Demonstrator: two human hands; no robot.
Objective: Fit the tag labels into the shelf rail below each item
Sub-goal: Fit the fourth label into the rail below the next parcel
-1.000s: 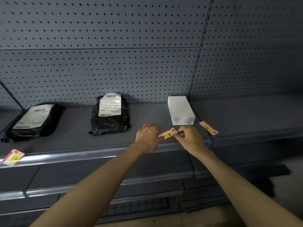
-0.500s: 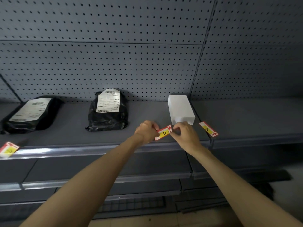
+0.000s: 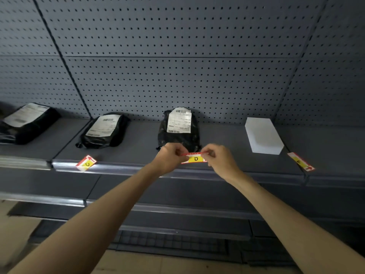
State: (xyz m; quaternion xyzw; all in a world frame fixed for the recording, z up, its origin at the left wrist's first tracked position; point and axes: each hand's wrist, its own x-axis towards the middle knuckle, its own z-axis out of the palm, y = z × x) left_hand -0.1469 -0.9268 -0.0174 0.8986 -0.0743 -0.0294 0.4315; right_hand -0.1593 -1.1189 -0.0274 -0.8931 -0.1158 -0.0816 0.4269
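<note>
Grey shelf (image 3: 138, 153) carries a black parcel (image 3: 178, 131) directly behind the grip and a white box (image 3: 262, 135) to its right. Left hand (image 3: 169, 158) and right hand (image 3: 222, 161) each pinch one end of the D tag (image 3: 194, 158), held level just above the shelf rail (image 3: 122, 168).

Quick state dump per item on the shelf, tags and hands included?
D tag: held level by both hands in front of the middle black parcel, not in rail.
Left hand: pinching the tag's left end.
Right hand: pinching its right end.
C tag: loose, askew on shelf edge.
E tag: loose, angled on shelf.
White box: lying flat.
Shelf rail: no tag fitted in it.
</note>
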